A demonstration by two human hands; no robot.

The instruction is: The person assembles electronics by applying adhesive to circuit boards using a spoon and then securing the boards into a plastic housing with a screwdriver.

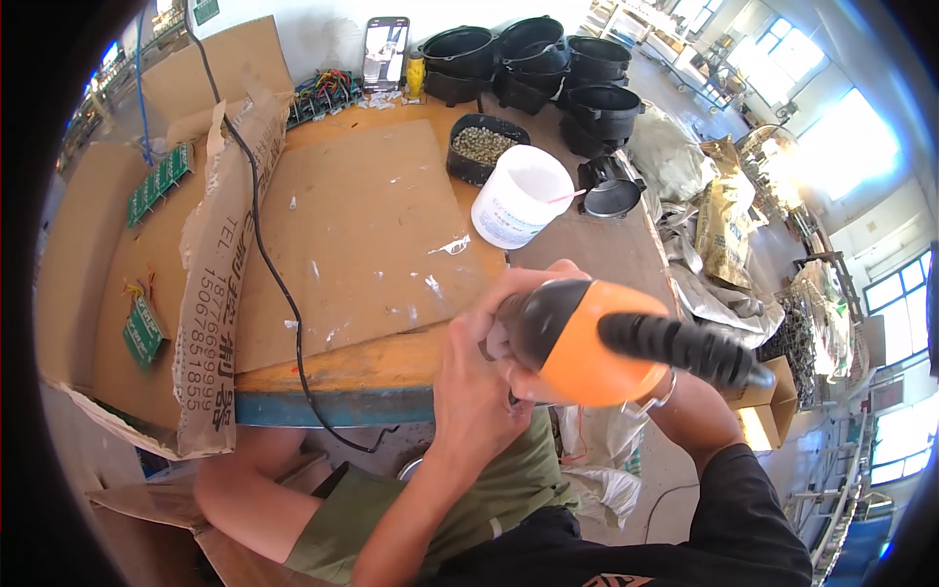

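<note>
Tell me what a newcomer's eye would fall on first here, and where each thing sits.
First, the big orange-and-black tool, right of centre and looming close to the camera, with the left hand at its black end. Next, the bright white bucket on the table beyond it. Then the cluster of black pots toward the far side, at the upper middle of the picture.

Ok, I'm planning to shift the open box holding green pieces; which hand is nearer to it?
Left. The left hand is to the right of the box; the right forearm lies farther right, its hand mostly hidden behind the orange-and-black tool.
</note>
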